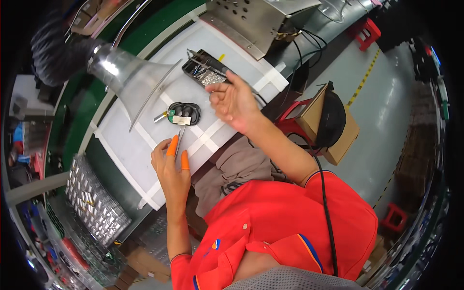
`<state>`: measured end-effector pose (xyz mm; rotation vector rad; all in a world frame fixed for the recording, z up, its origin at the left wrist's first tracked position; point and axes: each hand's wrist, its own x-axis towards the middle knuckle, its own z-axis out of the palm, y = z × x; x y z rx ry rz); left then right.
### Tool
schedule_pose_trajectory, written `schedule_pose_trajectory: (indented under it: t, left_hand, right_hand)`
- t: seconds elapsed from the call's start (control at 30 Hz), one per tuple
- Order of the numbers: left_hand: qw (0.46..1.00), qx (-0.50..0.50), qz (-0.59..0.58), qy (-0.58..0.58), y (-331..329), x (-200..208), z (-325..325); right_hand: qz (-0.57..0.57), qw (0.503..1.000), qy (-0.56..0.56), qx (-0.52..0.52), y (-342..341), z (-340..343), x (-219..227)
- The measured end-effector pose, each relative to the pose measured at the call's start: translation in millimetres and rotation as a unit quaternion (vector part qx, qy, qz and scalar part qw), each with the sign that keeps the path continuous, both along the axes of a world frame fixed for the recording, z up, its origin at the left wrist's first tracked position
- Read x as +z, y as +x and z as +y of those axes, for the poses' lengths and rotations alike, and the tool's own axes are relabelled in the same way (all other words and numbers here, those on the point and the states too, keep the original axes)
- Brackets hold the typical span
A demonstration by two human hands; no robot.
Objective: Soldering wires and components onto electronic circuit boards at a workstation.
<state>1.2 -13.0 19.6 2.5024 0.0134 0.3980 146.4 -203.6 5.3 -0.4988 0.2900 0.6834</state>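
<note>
My left hand (171, 162), with orange finger cots on two fingers, pinches a pair of metal tweezers (180, 138). Their tips reach a small pale piece (181, 120) on a coiled black cable (193, 110). A small green circuit board (170, 115) and a silver metal connector (160, 117) sit at the cable's left side. My right hand (234, 101) is raised over the near right end of a black tray (209, 76) of small metal parts, its fingers curled. It appears to grip a black soldering iron (215, 64), whose handle passes partly behind the hand; its metal end points left over the tray.
A clear fume hood (137, 79) on a dark flexible hose overhangs the white work mat (128, 157). A perforated metal box (258, 21) stands at the back. Plastic trays of metal parts (94, 200) lie left. A cardboard box (316, 116) on a red stool is at right.
</note>
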Motion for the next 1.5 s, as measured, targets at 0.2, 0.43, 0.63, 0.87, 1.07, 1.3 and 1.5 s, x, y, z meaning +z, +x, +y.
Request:
schedule_pose_trajectory:
  t: [0.2,0.43,0.63,0.87,1.07,1.3,1.5]
  left_hand:
    - [1.000,0.003,0.008,0.012,-5.4,-1.0,8.2]
    - [1.000,-0.013,-0.006,0.011,-4.3,-6.0,8.5]
    - [1.000,-0.016,-0.010,0.003,-5.6,-9.8,9.1]
    - [1.000,-0.009,-0.018,-0.008,-4.4,-13.0,12.3]
    - [1.000,-0.007,-0.022,-0.018,-4.1,-13.2,14.0]
    - [0.999,-0.004,-0.022,-0.031,-3.8,-16.4,15.5]
    - [0.999,0.001,-0.027,-0.029,-2.6,-18.0,16.2]
  right_hand:
    - [-0.212,0.961,-0.158,-0.075,-39.7,-25.4,51.0]
    - [-0.106,0.899,-0.066,-0.420,31.0,-62.1,14.9]
    - [-0.148,0.894,-0.133,-0.402,37.7,-71.1,16.5]
    - [-0.135,0.896,-0.180,-0.383,51.7,-80.6,13.3]
    - [-0.169,0.891,-0.175,-0.384,67.5,-83.5,-1.4]
    - [-0.227,0.839,-0.257,-0.422,65.8,-69.5,-5.2]
    - [-0.127,0.908,-0.114,-0.381,57.9,-49.5,23.2]
